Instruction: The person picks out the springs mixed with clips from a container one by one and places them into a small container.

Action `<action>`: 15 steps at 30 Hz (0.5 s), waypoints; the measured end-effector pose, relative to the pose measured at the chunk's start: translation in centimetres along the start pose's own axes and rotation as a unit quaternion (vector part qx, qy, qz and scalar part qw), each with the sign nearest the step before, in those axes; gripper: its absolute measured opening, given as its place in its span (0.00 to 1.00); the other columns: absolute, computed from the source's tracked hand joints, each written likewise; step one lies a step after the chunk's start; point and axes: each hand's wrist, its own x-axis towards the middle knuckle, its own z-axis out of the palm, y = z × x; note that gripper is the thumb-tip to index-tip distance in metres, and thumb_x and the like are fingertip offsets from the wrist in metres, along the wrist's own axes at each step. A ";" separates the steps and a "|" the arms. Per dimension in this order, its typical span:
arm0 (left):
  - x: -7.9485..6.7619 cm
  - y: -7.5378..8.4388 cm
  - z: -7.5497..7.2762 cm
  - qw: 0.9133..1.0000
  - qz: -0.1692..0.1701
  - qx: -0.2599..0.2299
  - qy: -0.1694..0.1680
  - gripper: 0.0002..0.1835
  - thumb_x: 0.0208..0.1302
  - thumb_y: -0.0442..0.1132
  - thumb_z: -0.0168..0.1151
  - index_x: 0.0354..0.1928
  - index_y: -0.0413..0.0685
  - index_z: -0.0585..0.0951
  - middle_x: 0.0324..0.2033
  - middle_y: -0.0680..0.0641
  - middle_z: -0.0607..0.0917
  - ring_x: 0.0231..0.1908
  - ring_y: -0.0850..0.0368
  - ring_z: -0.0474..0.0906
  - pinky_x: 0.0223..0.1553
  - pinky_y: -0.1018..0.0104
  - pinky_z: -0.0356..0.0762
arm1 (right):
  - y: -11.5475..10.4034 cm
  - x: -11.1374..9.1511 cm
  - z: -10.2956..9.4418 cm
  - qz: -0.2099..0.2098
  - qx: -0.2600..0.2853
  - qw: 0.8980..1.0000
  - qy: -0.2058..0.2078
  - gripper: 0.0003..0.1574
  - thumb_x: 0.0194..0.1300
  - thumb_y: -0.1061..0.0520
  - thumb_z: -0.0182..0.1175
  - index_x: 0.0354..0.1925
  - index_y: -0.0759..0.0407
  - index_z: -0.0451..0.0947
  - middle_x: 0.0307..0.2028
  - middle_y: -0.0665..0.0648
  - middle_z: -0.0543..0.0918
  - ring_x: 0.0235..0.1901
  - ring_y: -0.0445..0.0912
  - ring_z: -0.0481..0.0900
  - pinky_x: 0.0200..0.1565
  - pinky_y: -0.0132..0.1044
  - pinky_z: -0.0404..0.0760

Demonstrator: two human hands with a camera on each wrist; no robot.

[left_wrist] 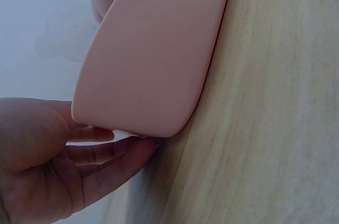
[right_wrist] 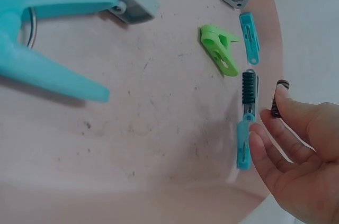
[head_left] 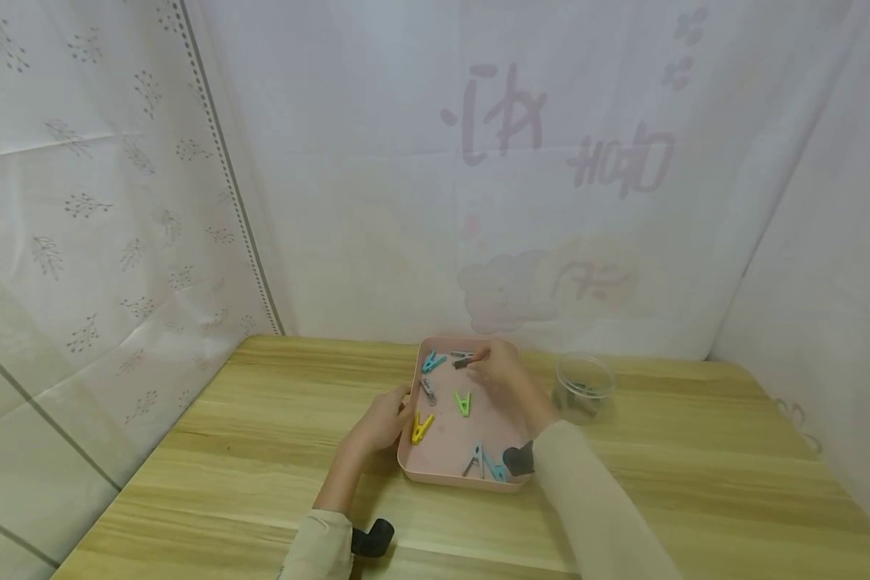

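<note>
My left hand [head_left: 380, 423] holds the pink tray [head_left: 464, 481] at its left side, fingers against the outer wall [left_wrist: 153, 65]. Over the tray's far end is my right hand [head_left: 500, 366]. Its thumb and forefinger pinch a small dark ribbed coil, like a spring [right_wrist: 276, 105]. Another dark ribbed coil [right_wrist: 248, 87] lies below the fingertips, beside a blue clothespin [right_wrist: 243, 147]. Spread in the tray are a green clothespin [head_left: 464, 403], a yellow clothespin [head_left: 422, 429], a grey clothespin [head_left: 428, 392] and more blue and grey ones.
A clear round plastic tub [head_left: 584, 387] with dark things inside stands right of the tray. The wooden table [head_left: 283, 419] meets a pale printed curtain [head_left: 377, 201] at the back. Black wrist gear [head_left: 374, 538] shows by the left sleeve.
</note>
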 end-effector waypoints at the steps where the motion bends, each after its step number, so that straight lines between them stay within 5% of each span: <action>1: 0.0 0.0 0.0 1.000 -0.002 -0.002 -0.001 0.22 0.81 0.33 0.49 0.70 0.28 0.71 0.40 0.38 0.86 0.34 0.53 0.80 0.33 0.61 0.81 | 0.0 -0.1 -0.1 0.003 0.005 1.000 -0.001 0.11 0.71 0.62 0.67 0.47 0.69 0.86 0.51 0.69 0.86 0.56 0.63 0.82 0.61 0.53 0.79; 15: -0.1 0.1 0.0 1.000 -0.005 -0.002 0.001 0.22 0.80 0.32 0.50 0.70 0.28 0.70 0.40 0.38 0.86 0.35 0.52 0.80 0.35 0.60 0.81 | -0.4 -1.2 -1.0 -0.007 0.004 1.000 -0.001 0.12 0.74 0.59 0.64 0.47 0.69 0.85 0.50 0.68 0.86 0.52 0.61 0.84 0.53 0.50 0.84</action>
